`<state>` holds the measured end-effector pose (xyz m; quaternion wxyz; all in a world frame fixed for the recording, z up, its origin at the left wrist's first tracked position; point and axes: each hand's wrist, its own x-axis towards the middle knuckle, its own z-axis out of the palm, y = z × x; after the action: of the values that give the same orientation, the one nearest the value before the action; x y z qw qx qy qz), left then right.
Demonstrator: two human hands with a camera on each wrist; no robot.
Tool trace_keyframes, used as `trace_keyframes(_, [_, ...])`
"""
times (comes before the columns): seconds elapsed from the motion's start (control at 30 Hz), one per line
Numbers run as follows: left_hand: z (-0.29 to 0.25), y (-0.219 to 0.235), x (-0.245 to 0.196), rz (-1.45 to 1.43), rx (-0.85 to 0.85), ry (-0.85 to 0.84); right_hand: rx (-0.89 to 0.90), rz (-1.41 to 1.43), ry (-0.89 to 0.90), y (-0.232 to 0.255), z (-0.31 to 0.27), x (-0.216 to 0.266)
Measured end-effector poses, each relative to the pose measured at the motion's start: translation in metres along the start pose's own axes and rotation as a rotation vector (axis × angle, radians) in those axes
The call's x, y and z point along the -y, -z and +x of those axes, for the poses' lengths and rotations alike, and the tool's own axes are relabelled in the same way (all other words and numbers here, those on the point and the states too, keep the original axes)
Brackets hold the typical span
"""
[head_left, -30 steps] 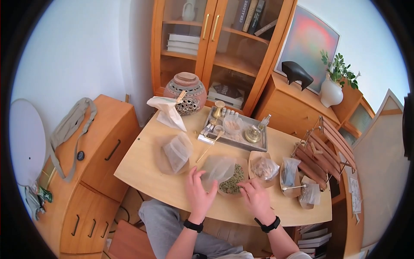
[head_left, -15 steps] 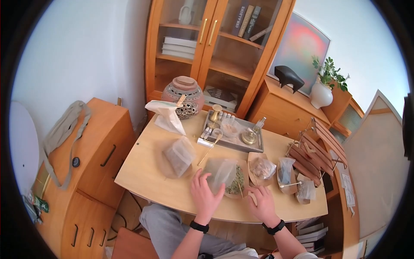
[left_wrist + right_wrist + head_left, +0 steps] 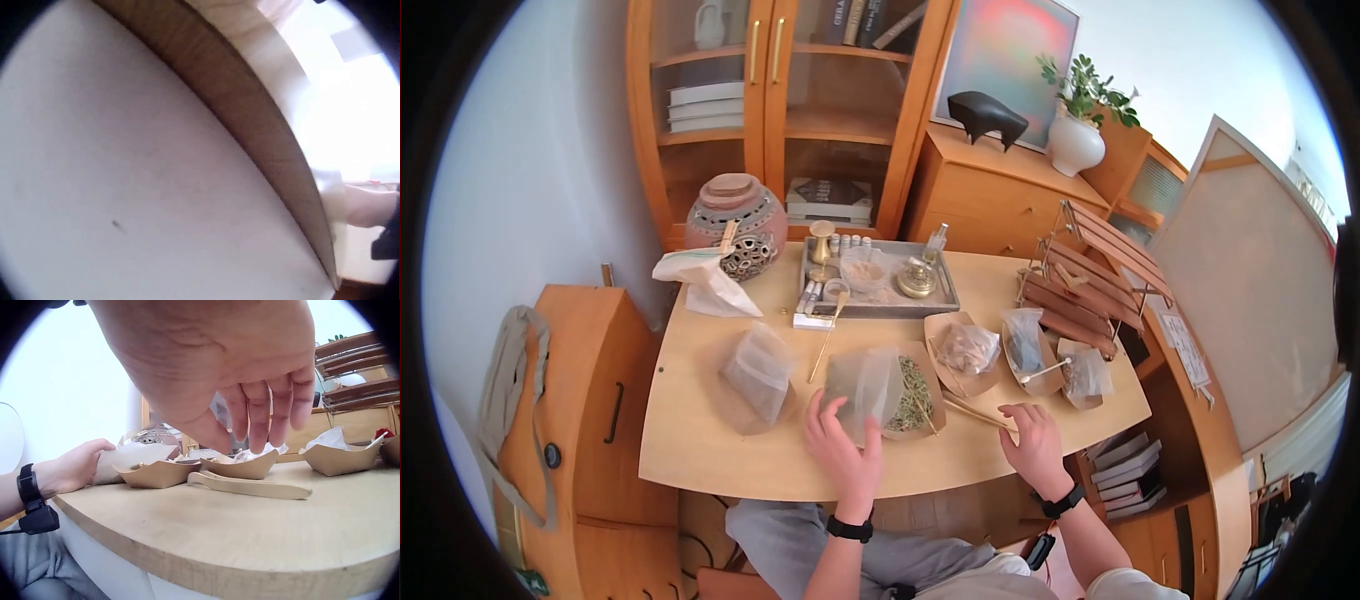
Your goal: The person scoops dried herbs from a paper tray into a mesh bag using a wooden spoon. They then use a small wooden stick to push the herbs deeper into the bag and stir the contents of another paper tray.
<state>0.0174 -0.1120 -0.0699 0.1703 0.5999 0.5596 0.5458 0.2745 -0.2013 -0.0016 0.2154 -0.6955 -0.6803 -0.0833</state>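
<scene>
My left hand (image 3: 845, 455) has its fingers and thumb spread at the near end of a translucent bag (image 3: 865, 385); in the right wrist view its fingertips touch the bag (image 3: 134, 456). Beside the bag, dried green herbs (image 3: 913, 397) lie in a paper tray, a thin stick across them. My right hand (image 3: 1037, 445) hovers with loosely bent fingers at the near end of wooden tongs (image 3: 980, 412). The right wrist view shows the tongs (image 3: 256, 487) lying on the table, below the right hand (image 3: 219, 369) and apart from it. The left wrist view shows neither hand's work.
Paper trays with bagged materials stand to the right, near a slatted wooden rack (image 3: 1090, 275). Behind are a grey tray (image 3: 940, 300) of small containers, a patterned pot (image 3: 735, 215) and a white pouch (image 3: 705, 280). Another bag (image 3: 758, 370) lies left; a thin brass-coloured spoon (image 3: 828, 335) is mid-table.
My right hand has left the herbs and moved right to the tongs, its fingers loosened. The left hand stays by the bag. The head view has shifted to the right.
</scene>
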Motion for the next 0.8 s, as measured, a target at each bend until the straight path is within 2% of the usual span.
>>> trace_keyframes(0.33, [0.004,0.003,-0.006,0.047,0.020,-0.020,0.003,0.028,-0.071,-0.012,0.001,-0.005])
trace_keyframes(0.5, [0.005,0.000,-0.006,0.063,-0.008,-0.015,-0.010,0.067,-0.025,-0.005,0.027,0.002])
trace_keyframes(0.6, [0.004,0.001,-0.007,0.074,-0.009,-0.009,0.010,0.121,0.032,-0.007,0.046,0.007])
trace_keyframes(0.67, [0.004,0.000,-0.007,0.078,-0.023,-0.009,0.109,0.121,-0.003,-0.011,0.058,0.010])
trace_keyframes(0.8, [0.000,-0.001,-0.004,0.078,-0.020,0.002,0.158,0.130,0.005,-0.026,0.076,0.010])
